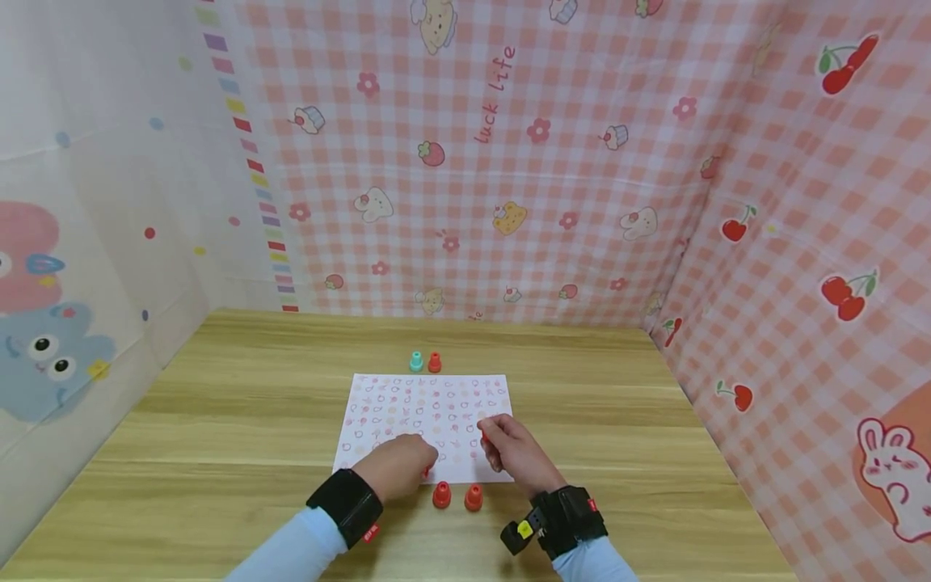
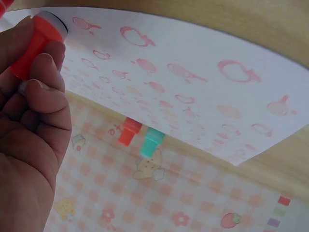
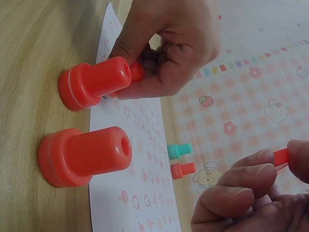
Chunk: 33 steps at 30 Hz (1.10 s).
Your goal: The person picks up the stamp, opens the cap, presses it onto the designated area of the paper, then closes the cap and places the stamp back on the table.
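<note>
A white sheet (image 1: 436,404) covered with red stamped prints lies on the wooden table (image 1: 218,420). My left hand (image 1: 420,465) grips a red stamp (image 2: 37,42) whose white-rimmed face touches the sheet (image 2: 203,58) near its front edge. My right hand (image 1: 489,438) hovers just above the sheet's right front part and pinches a small red piece (image 3: 280,156) between thumb and fingers. Two red stamp-shaped pieces with hollow tops (image 1: 441,495) (image 1: 473,497) stand on the table just in front of the sheet, between my hands; they also show close up in the right wrist view (image 3: 91,83) (image 3: 82,155).
A teal stamp (image 1: 416,361) and a red stamp (image 1: 435,362) stand side by side just behind the sheet's far edge. Patterned cloth walls (image 1: 509,162) enclose the table at the back, left and right.
</note>
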Each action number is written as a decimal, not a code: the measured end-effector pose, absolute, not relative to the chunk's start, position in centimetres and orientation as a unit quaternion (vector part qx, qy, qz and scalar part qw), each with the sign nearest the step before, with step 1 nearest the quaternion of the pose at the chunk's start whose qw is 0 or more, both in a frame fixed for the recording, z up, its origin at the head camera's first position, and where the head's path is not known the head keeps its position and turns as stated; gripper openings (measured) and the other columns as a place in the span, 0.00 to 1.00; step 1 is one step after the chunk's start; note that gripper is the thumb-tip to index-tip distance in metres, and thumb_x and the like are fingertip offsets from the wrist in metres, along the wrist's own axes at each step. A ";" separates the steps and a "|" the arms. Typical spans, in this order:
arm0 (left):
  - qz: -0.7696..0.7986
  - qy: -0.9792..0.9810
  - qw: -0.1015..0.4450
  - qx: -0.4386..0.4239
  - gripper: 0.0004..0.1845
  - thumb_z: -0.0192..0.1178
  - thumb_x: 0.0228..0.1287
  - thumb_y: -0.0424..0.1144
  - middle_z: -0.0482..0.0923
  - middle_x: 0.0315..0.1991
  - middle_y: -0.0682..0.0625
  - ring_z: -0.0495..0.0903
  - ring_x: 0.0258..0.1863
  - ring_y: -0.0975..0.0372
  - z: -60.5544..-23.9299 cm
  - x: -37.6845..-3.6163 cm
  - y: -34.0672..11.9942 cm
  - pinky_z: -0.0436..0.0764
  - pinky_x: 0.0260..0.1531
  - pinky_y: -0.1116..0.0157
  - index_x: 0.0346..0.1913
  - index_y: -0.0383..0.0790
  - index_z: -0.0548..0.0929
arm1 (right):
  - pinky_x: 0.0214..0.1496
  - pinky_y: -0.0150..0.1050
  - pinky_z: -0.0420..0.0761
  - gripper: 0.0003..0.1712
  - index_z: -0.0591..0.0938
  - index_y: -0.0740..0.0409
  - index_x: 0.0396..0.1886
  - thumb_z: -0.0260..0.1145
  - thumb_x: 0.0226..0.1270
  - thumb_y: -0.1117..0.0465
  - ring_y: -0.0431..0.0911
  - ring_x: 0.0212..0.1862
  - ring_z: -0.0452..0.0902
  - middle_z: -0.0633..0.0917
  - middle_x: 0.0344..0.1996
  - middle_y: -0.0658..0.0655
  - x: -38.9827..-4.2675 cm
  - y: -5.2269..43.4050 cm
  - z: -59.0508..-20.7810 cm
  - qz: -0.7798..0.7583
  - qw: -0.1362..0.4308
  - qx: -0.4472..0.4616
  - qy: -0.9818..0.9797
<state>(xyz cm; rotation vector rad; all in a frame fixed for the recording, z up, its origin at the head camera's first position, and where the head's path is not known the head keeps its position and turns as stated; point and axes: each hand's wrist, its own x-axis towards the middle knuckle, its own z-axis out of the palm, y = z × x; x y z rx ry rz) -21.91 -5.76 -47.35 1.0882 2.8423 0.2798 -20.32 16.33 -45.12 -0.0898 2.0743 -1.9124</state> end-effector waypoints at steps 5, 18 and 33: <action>0.071 0.928 0.036 0.365 0.04 0.70 0.56 0.32 0.74 0.22 0.54 0.69 0.23 0.63 -47.2 -22.1 -5.4 0.76 0.32 0.65 0.32 0.42 0.84 | 0.35 0.37 0.67 0.18 0.72 0.63 0.51 0.51 0.80 0.51 0.46 0.32 0.67 0.71 0.31 0.53 -20.3 16.3 -45.0 -0.668 0.158 -0.033 0.727; 0.113 0.929 0.078 0.344 0.04 0.70 0.58 0.33 0.75 0.23 0.58 0.70 0.24 0.64 -47.4 -22.4 -6.0 0.77 0.33 0.66 0.33 0.44 0.85 | 0.35 0.36 0.67 0.17 0.72 0.63 0.51 0.52 0.80 0.52 0.45 0.32 0.67 0.71 0.31 0.53 -20.4 16.3 -44.8 -0.666 0.158 -0.029 0.728; 0.147 0.920 0.093 0.351 0.04 0.69 0.61 0.35 0.73 0.22 0.60 0.69 0.24 0.64 -47.6 -22.6 -6.7 0.74 0.33 0.68 0.32 0.46 0.84 | 0.35 0.35 0.68 0.19 0.72 0.63 0.52 0.53 0.80 0.51 0.45 0.32 0.68 0.72 0.31 0.53 -21.0 16.1 -45.2 -0.662 0.166 -0.030 0.731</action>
